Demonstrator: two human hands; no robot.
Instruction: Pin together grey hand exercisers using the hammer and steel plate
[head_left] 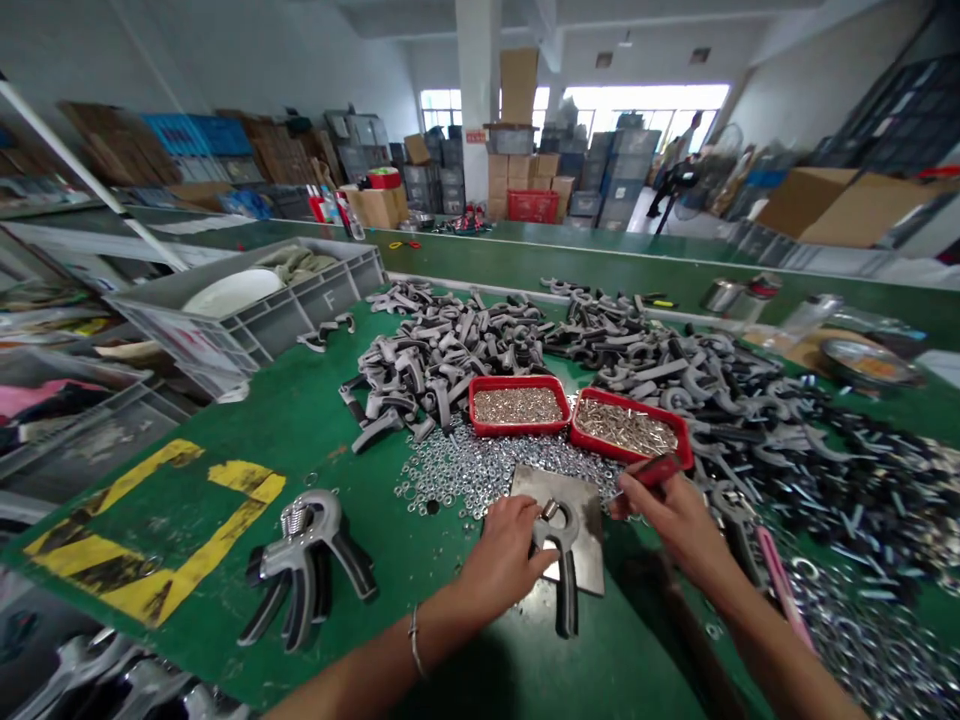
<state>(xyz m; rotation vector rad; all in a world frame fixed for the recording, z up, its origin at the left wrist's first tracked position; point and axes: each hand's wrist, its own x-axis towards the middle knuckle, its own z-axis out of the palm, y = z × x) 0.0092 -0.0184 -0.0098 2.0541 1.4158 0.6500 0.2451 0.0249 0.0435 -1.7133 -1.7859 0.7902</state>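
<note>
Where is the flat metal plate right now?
In the head view, the metal plate lies right of centre, partly hidden by the left hand, below the red trays.

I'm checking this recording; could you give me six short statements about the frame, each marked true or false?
1. The left hand holds a grey-and-black handle over a metal plate. True.
2. The wrists are both bare. False: a bracelet circles the left one.
3. The right hand holds a dark red object. True.
4. Nothing lies to the left of the left hand. False: a sprung hand grip lies between it and the yellow-and-black tape.
5. Both red trays contain small metal pieces. True.
6. The metal plate lies beyond the trays. False: it lies on their near side.
</note>
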